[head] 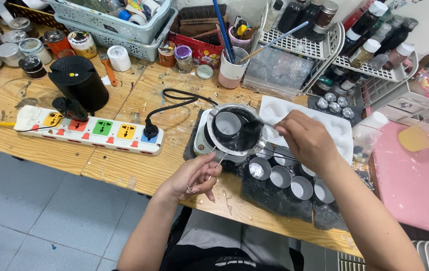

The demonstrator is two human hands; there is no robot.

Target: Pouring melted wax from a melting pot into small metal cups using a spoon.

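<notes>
A: Fig. — L hand [193, 176]?
B: Closed on a thin wire handle [218, 161], at the table edge [139, 173], just below the metal pot [234, 131].
A: R hand [305, 140]?
B: Fingers pinched on a thin stirrer [269, 124], tip dipped in dark liquid. Pot was seated on a small white hotplate [203, 140], centre of bench.
A: Surroundings?
B: Round tins [280, 176] lined up beneath R wrist; white mould tray [284, 111] behind; power strip [89, 130] w/ black plug [150, 130] well to the L.

A red carton [202, 47] stands behind the pink cup; dark white-capped bottles [370, 35] fill the wire rack.
</notes>
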